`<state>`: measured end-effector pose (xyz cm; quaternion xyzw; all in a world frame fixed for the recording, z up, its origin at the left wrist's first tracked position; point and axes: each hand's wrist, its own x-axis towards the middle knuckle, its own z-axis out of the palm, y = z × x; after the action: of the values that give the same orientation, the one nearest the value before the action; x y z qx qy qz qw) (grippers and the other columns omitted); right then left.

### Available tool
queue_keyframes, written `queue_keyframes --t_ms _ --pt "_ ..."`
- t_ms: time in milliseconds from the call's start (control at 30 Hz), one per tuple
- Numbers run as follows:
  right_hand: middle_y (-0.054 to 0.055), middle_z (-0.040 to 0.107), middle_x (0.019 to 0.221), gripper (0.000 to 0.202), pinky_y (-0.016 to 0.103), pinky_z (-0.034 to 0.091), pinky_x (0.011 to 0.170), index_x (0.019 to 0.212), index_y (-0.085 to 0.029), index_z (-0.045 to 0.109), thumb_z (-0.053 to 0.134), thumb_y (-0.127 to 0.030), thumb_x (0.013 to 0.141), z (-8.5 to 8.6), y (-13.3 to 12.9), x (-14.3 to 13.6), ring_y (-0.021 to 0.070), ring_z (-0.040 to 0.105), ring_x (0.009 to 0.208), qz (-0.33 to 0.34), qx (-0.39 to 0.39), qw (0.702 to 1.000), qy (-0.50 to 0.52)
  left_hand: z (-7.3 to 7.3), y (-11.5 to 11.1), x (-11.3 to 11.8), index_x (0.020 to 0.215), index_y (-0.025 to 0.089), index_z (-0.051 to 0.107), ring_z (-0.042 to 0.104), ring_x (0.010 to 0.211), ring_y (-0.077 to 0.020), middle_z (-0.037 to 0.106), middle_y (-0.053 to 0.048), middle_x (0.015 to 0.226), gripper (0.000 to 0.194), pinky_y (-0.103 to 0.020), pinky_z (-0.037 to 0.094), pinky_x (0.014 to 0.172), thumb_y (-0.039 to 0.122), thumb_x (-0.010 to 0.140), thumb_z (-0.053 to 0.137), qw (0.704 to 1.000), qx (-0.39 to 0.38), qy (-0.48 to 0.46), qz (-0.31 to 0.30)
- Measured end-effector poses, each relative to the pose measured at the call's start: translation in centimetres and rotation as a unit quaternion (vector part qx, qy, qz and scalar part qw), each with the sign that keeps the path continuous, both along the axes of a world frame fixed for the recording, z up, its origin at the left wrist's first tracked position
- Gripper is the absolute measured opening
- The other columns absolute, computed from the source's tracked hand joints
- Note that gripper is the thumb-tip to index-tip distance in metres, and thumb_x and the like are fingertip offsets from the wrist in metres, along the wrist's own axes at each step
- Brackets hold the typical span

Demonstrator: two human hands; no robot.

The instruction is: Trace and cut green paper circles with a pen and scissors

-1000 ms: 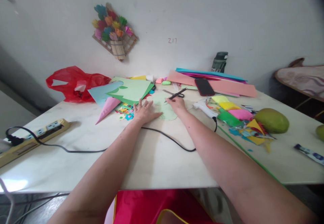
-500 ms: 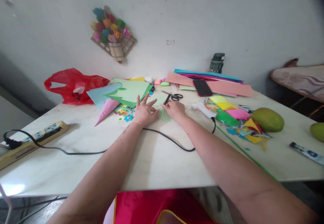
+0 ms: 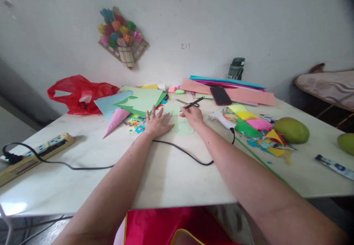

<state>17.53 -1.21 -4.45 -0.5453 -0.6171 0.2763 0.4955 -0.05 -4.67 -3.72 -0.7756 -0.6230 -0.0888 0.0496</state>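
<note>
My right hand (image 3: 193, 117) grips a black pen (image 3: 193, 103), its tip pointing down and left toward the paper. Beneath and between my hands lies a pale green paper (image 3: 183, 127) with faint drawn outlines on it. My left hand (image 3: 158, 122) rests flat with fingers spread at the paper's left edge. Black-handled scissors (image 3: 182, 101) lie just behind the pen, partly covered by it. A white glue gun (image 3: 221, 116) is to the right of my right hand.
Green sheets (image 3: 143, 99), a pink paper cone (image 3: 116, 121) and a red plastic bag (image 3: 80, 93) are on the left. A phone (image 3: 220, 96) lies on coloured paper. Packets of clay (image 3: 258, 124) and a green mango (image 3: 291, 130) stand right. A black cord (image 3: 188, 156) crosses the table.
My right hand has moved slightly right, and the pen has tilted over to the right. My left hand has shifted a little left and flattened, uncovering more of the green paper.
</note>
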Motion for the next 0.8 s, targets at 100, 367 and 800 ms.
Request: queue_keyframes --t_ms 100,367,800 --pt "0.001 0.068 0.064 0.025 0.022 0.049 0.058 0.09 -0.019 0.062 0.054 -0.039 0.078 0.05 -0.02 -0.07 0.0139 0.067 0.063 0.012 -0.028 0.998 0.052 0.0 0.04 0.0 0.134 0.033 0.038 -0.011 0.134 -0.0297 0.021 0.004 0.147 0.069 -0.053 -0.008 0.105 0.066 0.073 0.039 1.0 0.001 0.002 0.003" --pt "0.005 0.07 0.073 0.026 0.021 0.049 0.053 0.09 -0.017 0.06 0.054 -0.039 0.077 0.46 -0.01 0.13 0.0148 0.067 0.068 0.019 -0.046 0.987 0.152 0.04 0.26 -0.2 0.136 0.032 0.034 -0.012 0.134 -0.0294 0.018 0.004 0.148 0.075 -0.054 -0.008 0.105 0.07 0.071 0.037 1.0 -0.006 -0.013 0.023" --pt "0.005 0.068 0.069 0.026 0.019 0.048 0.052 0.084 -0.015 0.06 0.056 -0.04 0.076 0.55 0.17 0.29 0.0145 0.067 0.068 0.011 -0.006 0.989 0.149 0.51 -0.62 0.2 0.14 0.03 0.025 -0.014 0.134 -0.0301 0.012 0.001 0.149 0.088 -0.055 -0.01 0.104 0.07 0.066 0.049 0.998 0.008 0.002 -0.058"
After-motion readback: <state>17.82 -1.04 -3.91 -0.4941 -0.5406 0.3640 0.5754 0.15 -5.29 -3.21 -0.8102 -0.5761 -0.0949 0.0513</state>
